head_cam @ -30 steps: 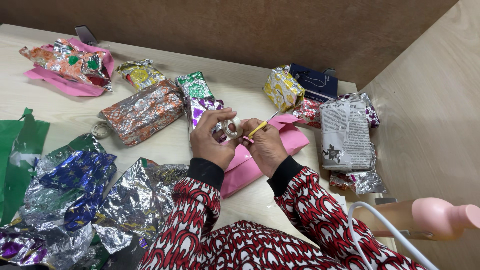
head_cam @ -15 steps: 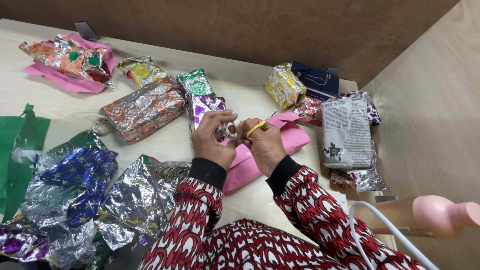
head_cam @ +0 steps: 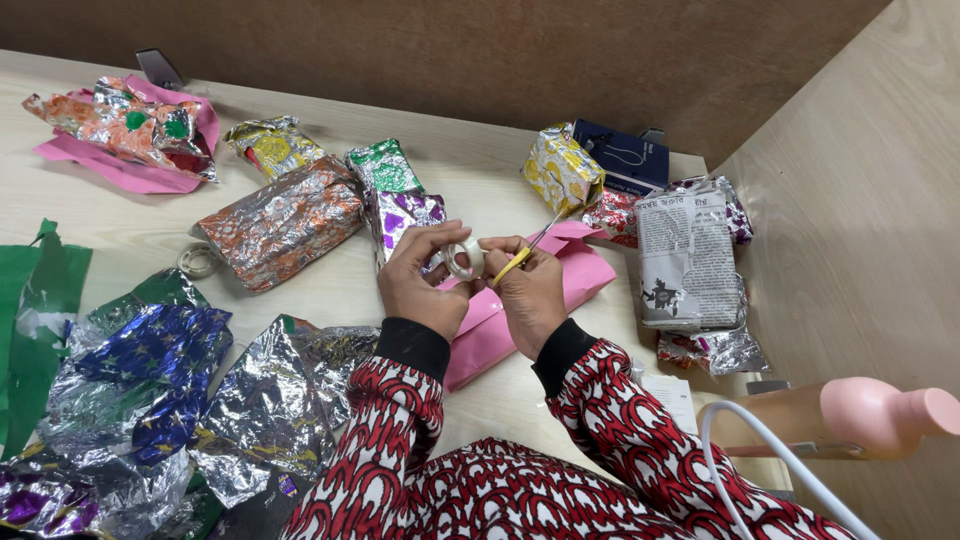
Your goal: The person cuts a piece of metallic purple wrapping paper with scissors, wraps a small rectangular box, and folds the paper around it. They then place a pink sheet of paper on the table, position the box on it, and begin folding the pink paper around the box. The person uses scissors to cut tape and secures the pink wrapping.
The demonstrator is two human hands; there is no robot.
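Left hand [head_cam: 425, 288] grip pinching tape roll [head_cam: 464, 260]; right hand [head_cam: 530, 290] grip closed round yellow scissors [head_cam: 522, 256] over pink parcel [head_cam: 520, 300]

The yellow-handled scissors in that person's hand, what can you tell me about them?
The scissors are small, with bright yellow plastic handles and slim silver metal blades. The right hand grips the handles; the blades point up and away, toward a yellow foil parcel. They sit beside the tape roll held by the left hand, above a pink package.

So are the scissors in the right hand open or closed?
Cannot tell: the scissors show yellow handles in the right hand, but the blades look too thin.
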